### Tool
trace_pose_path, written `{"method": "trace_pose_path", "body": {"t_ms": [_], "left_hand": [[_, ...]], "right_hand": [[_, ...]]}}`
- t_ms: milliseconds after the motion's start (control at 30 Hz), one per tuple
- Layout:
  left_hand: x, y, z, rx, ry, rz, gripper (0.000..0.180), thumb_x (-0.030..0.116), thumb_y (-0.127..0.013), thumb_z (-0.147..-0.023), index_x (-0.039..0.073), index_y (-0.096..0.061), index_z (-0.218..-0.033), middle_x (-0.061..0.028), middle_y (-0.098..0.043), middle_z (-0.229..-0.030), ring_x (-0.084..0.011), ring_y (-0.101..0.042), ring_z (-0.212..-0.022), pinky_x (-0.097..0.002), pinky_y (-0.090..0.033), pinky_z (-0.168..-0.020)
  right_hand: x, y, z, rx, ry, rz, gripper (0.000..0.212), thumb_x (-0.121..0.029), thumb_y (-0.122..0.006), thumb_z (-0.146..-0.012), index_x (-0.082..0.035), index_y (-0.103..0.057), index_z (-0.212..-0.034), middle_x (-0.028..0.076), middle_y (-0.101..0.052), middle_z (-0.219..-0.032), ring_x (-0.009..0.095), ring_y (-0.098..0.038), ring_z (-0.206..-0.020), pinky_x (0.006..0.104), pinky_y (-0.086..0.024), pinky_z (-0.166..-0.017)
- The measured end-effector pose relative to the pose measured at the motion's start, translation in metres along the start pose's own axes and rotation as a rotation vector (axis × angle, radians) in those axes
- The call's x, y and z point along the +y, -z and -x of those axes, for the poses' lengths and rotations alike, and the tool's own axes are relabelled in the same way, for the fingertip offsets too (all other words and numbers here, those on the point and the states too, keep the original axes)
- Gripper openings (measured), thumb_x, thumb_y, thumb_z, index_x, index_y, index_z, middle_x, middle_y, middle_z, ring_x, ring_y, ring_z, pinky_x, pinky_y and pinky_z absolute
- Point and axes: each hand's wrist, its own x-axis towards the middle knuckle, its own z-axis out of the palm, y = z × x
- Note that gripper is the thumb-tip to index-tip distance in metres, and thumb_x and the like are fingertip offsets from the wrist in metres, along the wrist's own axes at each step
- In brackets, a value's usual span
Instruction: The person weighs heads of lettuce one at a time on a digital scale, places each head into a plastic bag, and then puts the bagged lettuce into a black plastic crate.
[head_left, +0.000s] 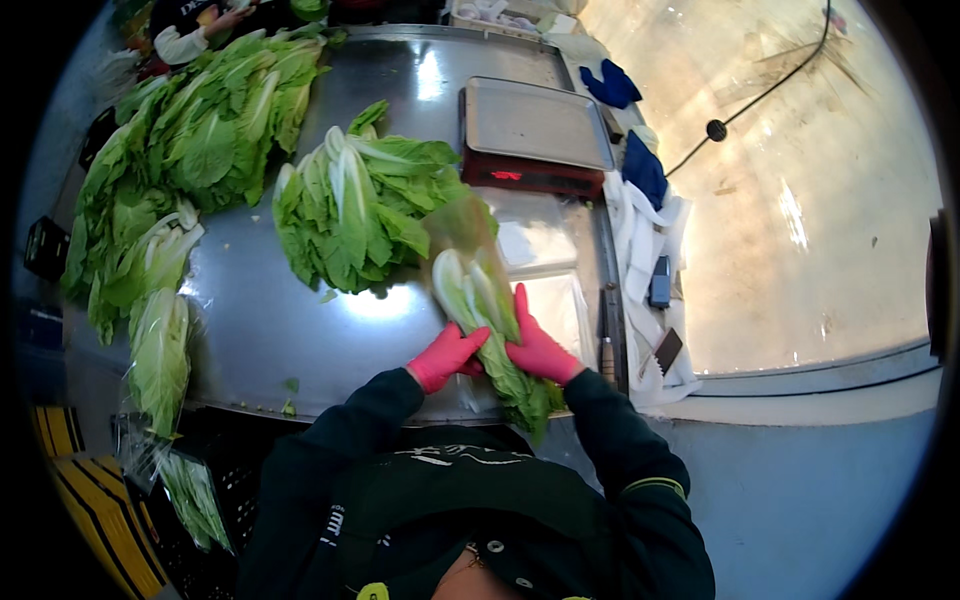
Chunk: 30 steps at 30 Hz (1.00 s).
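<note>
Both my hands wear pink gloves and grip one head of leafy green cabbage that is partly inside a clear plastic bag. My left hand holds its left side near the table's front edge. My right hand clasps the right side, index finger pointing up along the leaves. The white stalk end points away from me into the bag, and the dark leaf tips hang over the table edge toward my body.
A heap of loose cabbage heads lies just behind on the steel table. A larger pile runs along the left. A scale with a metal tray stands at the back right. Bagged cabbage lies at the left edge. Another person's sleeve shows at the far end.
</note>
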Motion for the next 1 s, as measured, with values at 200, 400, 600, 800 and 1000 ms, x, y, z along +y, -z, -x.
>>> {"method": "trace_pose_path", "body": {"t_ms": [200, 400, 600, 800, 1000], "left_hand": [[0.024, -0.013, -0.009, -0.053, -0.097, 0.061, 0.042, 0.028, -0.050, -0.093, 0.002, -0.043, -0.126, -0.0097, -0.059, -0.108, -0.0181, -0.061, -0.090, -0.0316, -0.053, -0.075], [0.071, -0.035, 0.009, -0.103, 0.005, -0.081, 0.045, 0.030, -0.053, -0.092, 0.001, -0.044, -0.126, -0.0097, -0.057, -0.115, -0.0193, -0.062, -0.090, -0.0296, -0.050, -0.079], [0.058, -0.024, -0.017, 0.174, -0.512, -0.774, 0.026, 0.031, -0.057, -0.089, 0.005, -0.061, -0.090, -0.0104, -0.062, -0.077, -0.0209, -0.062, -0.071, -0.0325, -0.049, -0.067], [-0.012, -0.056, -0.050, -0.201, -0.884, -1.570, 0.030, 0.038, -0.063, -0.080, 0.010, -0.056, -0.074, -0.0094, -0.058, -0.073, -0.0290, -0.059, -0.072, -0.0401, -0.042, -0.066], [-0.039, -0.038, -0.081, -0.267, -0.929, -1.554, 0.021, 0.030, -0.061, -0.080, 0.010, -0.059, -0.076, -0.0088, -0.056, -0.080, -0.0276, -0.057, -0.080, -0.0400, -0.041, -0.069]], "right_hand": [[-0.051, 0.008, 0.003, -0.060, -0.017, 0.150, 0.113, -0.035, -0.072, -0.076, -0.001, 0.011, -0.144, 0.027, -0.021, -0.143, 0.034, -0.029, -0.132, 0.0344, -0.029, -0.106], [-0.040, 0.023, -0.001, 0.103, -0.047, 0.323, 0.121, -0.037, -0.077, -0.067, 0.000, 0.008, -0.145, 0.033, -0.042, -0.124, 0.043, -0.050, -0.111, 0.0414, -0.042, -0.093], [-0.077, 0.086, 0.086, 0.326, -0.003, -0.015, 0.100, -0.002, -0.069, -0.073, -0.006, -0.002, -0.148, 0.014, -0.017, -0.152, 0.020, -0.023, -0.137, 0.0310, -0.025, -0.108], [-0.102, 0.094, 0.182, 0.449, -0.257, -0.344, 0.097, 0.005, -0.064, -0.071, -0.009, -0.008, -0.149, 0.009, -0.022, -0.151, 0.019, -0.026, -0.135, 0.0315, -0.026, -0.108], [-0.115, 0.074, 0.260, 0.329, -0.536, -0.433, 0.101, 0.006, -0.070, -0.068, -0.008, -0.010, -0.148, 0.007, -0.024, -0.150, 0.018, -0.025, -0.136, 0.0311, -0.024, -0.108]]}}
